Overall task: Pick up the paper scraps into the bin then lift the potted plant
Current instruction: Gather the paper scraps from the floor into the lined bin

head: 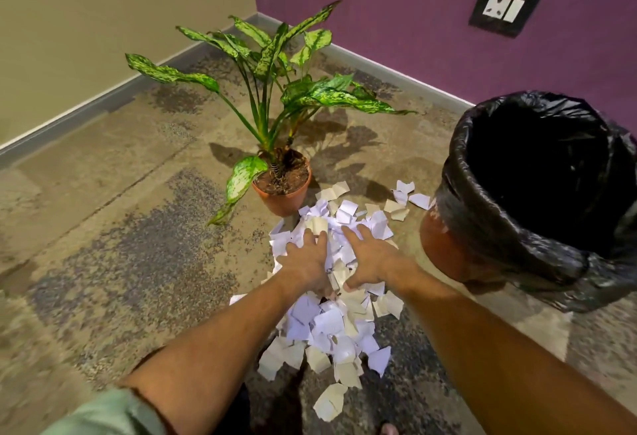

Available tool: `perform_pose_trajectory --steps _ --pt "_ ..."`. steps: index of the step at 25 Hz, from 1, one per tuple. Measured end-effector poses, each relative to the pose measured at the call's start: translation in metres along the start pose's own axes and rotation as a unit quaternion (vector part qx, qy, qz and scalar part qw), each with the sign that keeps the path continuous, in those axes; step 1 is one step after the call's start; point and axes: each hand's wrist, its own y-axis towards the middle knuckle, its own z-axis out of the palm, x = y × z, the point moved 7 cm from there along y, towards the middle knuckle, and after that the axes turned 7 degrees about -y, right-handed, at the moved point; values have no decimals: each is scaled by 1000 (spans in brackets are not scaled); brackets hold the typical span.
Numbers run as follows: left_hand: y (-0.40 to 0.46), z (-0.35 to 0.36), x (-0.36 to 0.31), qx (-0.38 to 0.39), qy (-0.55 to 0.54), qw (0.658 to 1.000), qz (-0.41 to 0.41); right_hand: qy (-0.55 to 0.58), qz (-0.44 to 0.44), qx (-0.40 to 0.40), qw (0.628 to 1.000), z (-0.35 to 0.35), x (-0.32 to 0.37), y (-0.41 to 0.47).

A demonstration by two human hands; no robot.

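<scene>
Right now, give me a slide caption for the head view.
Both hands, left hand and right hand, press into paper scraps between potted plant and lined bin.

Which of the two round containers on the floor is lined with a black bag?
The bin on the right: black plastic liner over its rim. The terracotta pot holds soil and the plant.

Count: potted plant (281, 190) x1, terracotta pot. Bin (537, 200) x1, black liner. Hands x2: left hand (305, 260), right hand (370, 259), both on pile. Paper scraps (331, 321): one big pile, dozens, too many to count; handful of loose strays near bin. Wall socket (504, 7) x1.
</scene>
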Motion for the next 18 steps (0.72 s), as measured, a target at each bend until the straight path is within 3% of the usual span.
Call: perform_pose_trajectory --steps 8,15,18 --pt "-4 -13 -9 -100 0 992 78 28 3 -78 997 13 16 7" --pt "1 -32 3 -140 -98 981 95 79 13 -127 989 -8 4 8" --pt "-4 -42 9 -157 -169 968 101 151 -41 -126 980 -20 14 6"
